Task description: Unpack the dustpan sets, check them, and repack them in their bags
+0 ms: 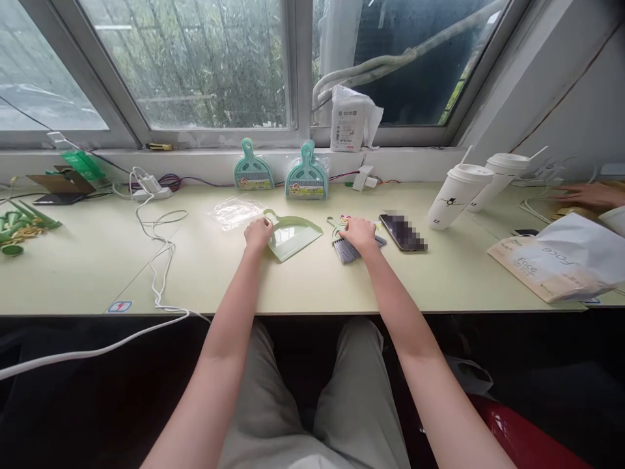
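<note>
My left hand (257,232) grips the handle end of a small pale green dustpan (293,236) lying flat on the pale desk (312,280). Just to its right, my right hand (360,232) rests closed on a small brush (347,250) whose grey bristles stick out toward me. An empty clear plastic bag (235,212) lies just behind the left hand. Two packaged teal dustpan-and-brush sets (253,168) (306,174) lean against the window ledge behind.
A phone (403,232) lies right of the brush, with two lidded white cups (458,193) (499,176) beyond. A paper bag (556,260) and another person's hand (586,193) are at the far right. A white cable (159,260) and charger (149,185) cross the left side; green items (22,228) lie far left.
</note>
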### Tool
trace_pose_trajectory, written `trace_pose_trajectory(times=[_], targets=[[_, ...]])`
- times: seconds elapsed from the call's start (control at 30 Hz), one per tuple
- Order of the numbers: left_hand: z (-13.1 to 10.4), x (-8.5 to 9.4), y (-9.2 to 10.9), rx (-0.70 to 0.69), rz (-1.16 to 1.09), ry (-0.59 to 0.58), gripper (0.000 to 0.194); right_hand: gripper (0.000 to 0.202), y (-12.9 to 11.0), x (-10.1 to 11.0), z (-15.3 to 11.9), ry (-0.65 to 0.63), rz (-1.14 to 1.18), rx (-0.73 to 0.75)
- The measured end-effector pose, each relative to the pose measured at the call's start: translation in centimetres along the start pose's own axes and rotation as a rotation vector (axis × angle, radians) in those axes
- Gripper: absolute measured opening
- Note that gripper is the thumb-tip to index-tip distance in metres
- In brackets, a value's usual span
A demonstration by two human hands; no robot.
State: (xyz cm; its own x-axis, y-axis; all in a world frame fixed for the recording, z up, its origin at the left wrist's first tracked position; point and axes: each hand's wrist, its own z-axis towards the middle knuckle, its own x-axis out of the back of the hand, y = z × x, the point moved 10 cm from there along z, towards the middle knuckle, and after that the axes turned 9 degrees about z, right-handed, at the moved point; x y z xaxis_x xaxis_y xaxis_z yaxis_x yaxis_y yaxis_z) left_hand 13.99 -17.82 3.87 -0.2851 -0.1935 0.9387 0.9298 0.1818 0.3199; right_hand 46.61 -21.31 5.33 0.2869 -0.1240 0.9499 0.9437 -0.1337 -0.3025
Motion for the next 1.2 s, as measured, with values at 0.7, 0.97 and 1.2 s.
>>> trace_pose_trajectory(times=[0.7, 0.97, 1.2], targets=[[-7.5, -2.8, 12.8, -0.669, -0.368, -0.244, 0.039, 0.025, -5.3, 0.1, -2.5, 0.010, 0.143, 0.211], [-8.3, 1.7, 12.3, -0.903, 0.157, 0.373, 0.043, 0.026, -4.7, -0.8, -2.1, -0.108, 0.232, 0.219], [-9.2, -1.9, 13.9, -1.092, 0.357, 0.254, 0.035, 0.020, -5.6, -2.1, -1.8, -0.165, 0.342, 0.269]])
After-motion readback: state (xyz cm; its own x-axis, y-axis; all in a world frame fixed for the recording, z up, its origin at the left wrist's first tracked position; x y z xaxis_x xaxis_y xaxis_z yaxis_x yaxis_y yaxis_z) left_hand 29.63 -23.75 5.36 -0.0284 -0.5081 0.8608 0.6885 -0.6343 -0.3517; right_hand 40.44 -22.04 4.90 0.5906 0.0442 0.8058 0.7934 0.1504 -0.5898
